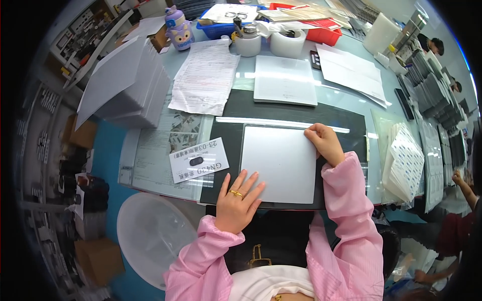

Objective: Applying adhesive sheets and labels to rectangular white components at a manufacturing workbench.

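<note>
A pale grey rectangular sheet (278,165) lies on the black mat (341,118) right in front of me, with a thin dark line along its top and left edges. My left hand (236,203), a ring on one finger, rests open with spread fingers over the sheet's lower left edge. At the upper right corner, my right hand (325,143) is closed, thumb and fingertips pinching the sheet. To the left of it a white printed card (198,161) bears a small dark oval piece (196,161). Behind the mat's middle sits a stack of translucent white sheets (285,80).
A tall stack of white sheets (133,83) stands at left, beside a crumpled printed paper (205,75). Farther back are a purple bottle (179,31), white round containers (287,44), and blue (213,31) and red trays (324,35). A translucent bin (150,236) stands below the table's left edge.
</note>
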`<action>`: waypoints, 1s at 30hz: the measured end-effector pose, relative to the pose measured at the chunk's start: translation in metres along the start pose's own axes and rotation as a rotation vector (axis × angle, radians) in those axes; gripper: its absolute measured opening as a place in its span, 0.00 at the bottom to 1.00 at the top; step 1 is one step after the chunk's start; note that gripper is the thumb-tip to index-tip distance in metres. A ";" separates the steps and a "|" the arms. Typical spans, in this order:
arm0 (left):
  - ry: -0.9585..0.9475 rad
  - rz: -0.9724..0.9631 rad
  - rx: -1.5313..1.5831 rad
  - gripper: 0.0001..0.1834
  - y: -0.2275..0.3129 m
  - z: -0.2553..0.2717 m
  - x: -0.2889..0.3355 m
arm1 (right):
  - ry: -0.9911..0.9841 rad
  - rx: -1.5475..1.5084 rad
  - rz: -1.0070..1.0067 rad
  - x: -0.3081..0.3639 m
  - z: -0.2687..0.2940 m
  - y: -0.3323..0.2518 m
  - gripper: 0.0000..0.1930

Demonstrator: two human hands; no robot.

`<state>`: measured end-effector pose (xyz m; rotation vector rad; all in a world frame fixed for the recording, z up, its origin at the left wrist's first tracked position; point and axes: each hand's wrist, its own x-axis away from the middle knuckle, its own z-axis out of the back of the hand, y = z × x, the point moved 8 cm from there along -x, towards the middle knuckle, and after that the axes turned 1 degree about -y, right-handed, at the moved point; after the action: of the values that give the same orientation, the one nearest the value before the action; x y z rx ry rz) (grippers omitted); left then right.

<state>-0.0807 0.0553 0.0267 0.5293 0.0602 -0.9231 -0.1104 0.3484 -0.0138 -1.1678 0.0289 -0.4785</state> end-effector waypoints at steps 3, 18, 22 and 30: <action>0.010 0.000 0.008 0.20 0.005 -0.002 -0.006 | 0.146 0.296 0.035 0.012 0.015 -0.020 0.13; -0.039 -0.009 -0.022 0.19 0.016 -0.006 -0.002 | 0.953 0.629 0.011 0.148 0.303 0.018 0.14; -0.036 -0.024 -0.028 0.19 0.018 -0.008 -0.003 | 1.271 1.075 -0.385 0.217 0.422 0.104 0.27; -0.018 -0.014 -0.046 0.19 0.009 -0.004 0.003 | 1.273 0.386 -0.387 0.227 0.461 0.224 0.23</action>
<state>-0.0712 0.0595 0.0267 0.4784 0.0690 -0.9375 0.2943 0.7351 0.0240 -0.3326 0.7819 -1.4392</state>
